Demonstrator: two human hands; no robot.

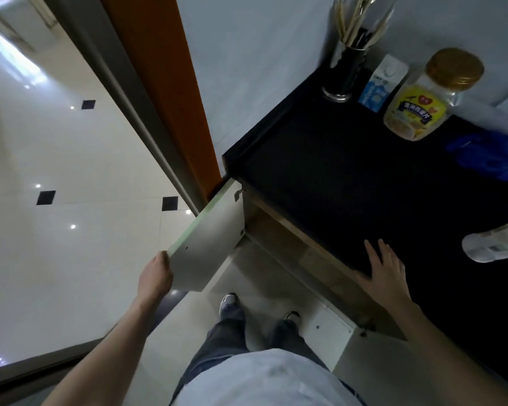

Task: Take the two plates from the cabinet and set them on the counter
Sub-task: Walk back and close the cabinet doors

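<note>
I look straight down at a black counter (349,177) with a cabinet beneath it. My left hand (156,275) grips the outer edge of the white cabinet door (211,244), which stands swung open toward me. My right hand (384,271) lies flat with fingers spread on the counter's front edge and holds nothing. A second white door (332,332) stands open lower right. No plates show; the cabinet's inside is hidden under the counter.
At the counter's back stand a dark utensil holder (346,71) with chopsticks, a small blue-white carton (379,86) and a yellow-labelled jar (423,104). Blue gloves (490,153) and a white bottle (493,244) lie at right. An orange door frame (165,92) rises left.
</note>
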